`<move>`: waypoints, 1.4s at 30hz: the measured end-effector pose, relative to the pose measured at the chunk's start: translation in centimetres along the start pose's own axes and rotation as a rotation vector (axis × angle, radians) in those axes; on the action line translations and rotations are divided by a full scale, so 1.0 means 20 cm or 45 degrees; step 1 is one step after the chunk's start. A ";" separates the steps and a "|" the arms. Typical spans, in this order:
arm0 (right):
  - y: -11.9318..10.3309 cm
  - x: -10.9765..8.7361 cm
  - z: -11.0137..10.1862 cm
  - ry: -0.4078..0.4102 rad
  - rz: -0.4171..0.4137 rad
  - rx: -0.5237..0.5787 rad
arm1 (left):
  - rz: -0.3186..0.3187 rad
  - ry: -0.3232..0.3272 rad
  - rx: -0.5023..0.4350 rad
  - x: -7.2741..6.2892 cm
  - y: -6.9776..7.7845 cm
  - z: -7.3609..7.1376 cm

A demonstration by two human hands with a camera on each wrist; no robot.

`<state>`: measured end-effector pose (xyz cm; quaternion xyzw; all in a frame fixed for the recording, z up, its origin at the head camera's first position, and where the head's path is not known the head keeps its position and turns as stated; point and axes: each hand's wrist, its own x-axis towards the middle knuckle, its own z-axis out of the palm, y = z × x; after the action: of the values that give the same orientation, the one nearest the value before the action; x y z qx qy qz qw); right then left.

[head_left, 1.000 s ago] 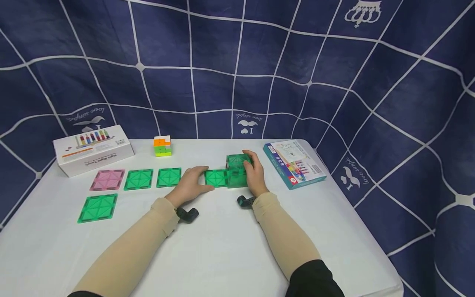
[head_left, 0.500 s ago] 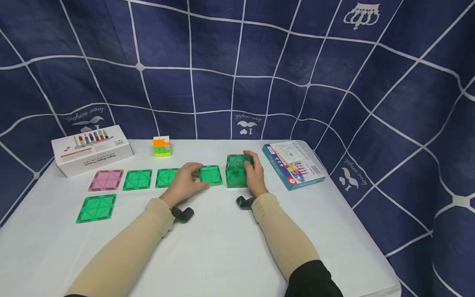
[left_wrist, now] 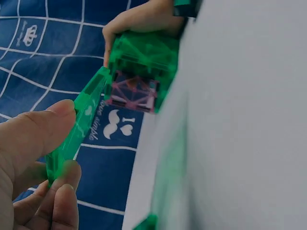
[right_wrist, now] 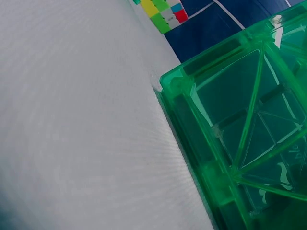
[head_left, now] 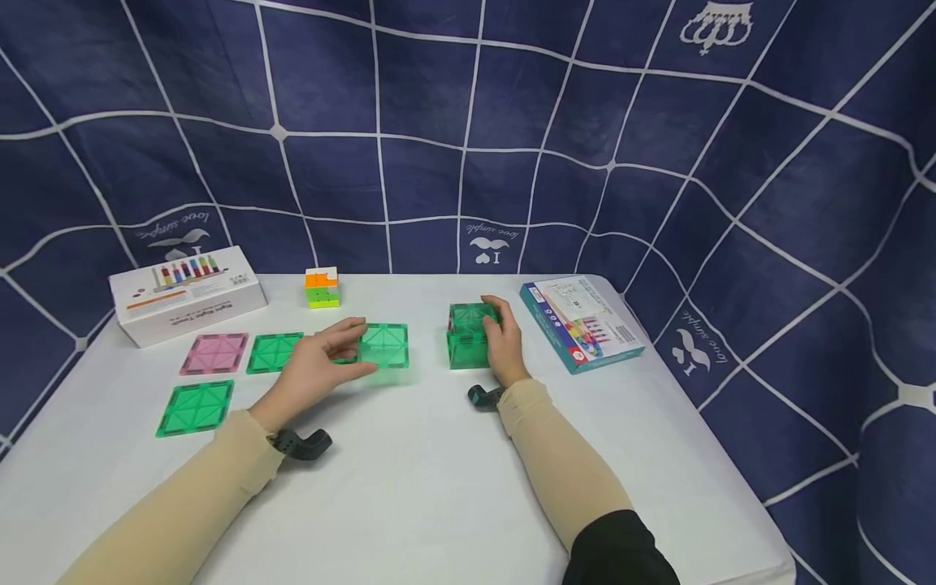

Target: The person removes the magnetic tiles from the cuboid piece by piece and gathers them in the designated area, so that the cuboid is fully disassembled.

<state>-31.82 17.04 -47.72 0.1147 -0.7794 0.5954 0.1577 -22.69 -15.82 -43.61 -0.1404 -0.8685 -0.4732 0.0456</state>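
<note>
My left hand (head_left: 316, 363) pinches a square green magnetic tile (head_left: 385, 346) by its left edge, raised above the table. In the left wrist view that tile (left_wrist: 86, 117) is seen nearly edge-on between thumb and fingers. To its right stands a cube of green magnetic tiles (head_left: 465, 349), with my right hand (head_left: 506, 345) gripping its right side. One face of the cube is a pink tile (left_wrist: 134, 93), visible in the left wrist view. The right wrist view shows a green cube face (right_wrist: 240, 158) close up, with no fingers in sight.
On the left lie a pink tile (head_left: 214, 354), a green tile (head_left: 274, 353) and a nearer green tile (head_left: 194, 408). Another is mostly hidden behind my left hand. A white box (head_left: 186, 296), a puzzle cube (head_left: 322, 288) and a flat blue box (head_left: 581, 321) stand farther back.
My left hand has drawn the green tile leftward away from the cube and lifted it. My right hand has stayed on the cube.
</note>
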 end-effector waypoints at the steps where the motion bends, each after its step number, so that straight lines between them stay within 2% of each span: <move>1: 0.00 0.00 0.00 -0.006 0.001 0.001 | 0.000 -0.007 0.040 -0.04 -0.02 -0.03; 5: 0.02 0.00 0.00 -0.003 -0.004 -0.015 | 0.004 -0.006 0.216 -0.20 -0.09 -0.15; 8: 0.02 0.01 0.00 0.000 -0.014 -0.027 | 0.003 0.023 0.295 -0.31 -0.15 -0.25; 11: 0.02 0.01 0.00 0.003 -0.019 -0.036 | -0.004 0.053 0.348 -0.40 -0.20 -0.36; 13: 0.02 0.01 -0.01 0.014 -0.020 -0.041 | -0.010 0.052 0.400 -0.43 -0.22 -0.41; 20: 0.01 0.00 -0.01 0.007 -0.009 -0.019 | -0.053 -0.103 0.588 -0.47 -0.27 -0.53; 30: -0.01 0.00 0.00 -0.026 0.020 -0.006 | -0.007 -0.213 0.683 -0.47 -0.32 -0.55; 33: -0.05 0.00 -0.01 -0.051 0.043 -0.001 | 0.018 -0.223 0.722 -0.47 -0.33 -0.54; 38: -0.18 -0.04 -0.03 -0.064 0.051 -0.013 | 0.030 -0.189 0.735 -0.47 -0.34 -0.52; 42: -0.10 -0.02 -0.03 -0.095 0.055 -0.030 | 0.004 -0.184 0.716 -0.48 -0.35 -0.52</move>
<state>-30.69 17.16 -45.88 0.1181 -0.7940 0.5848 0.1168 -16.11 -30.00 -45.54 -0.1572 -0.9663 -0.2026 0.0214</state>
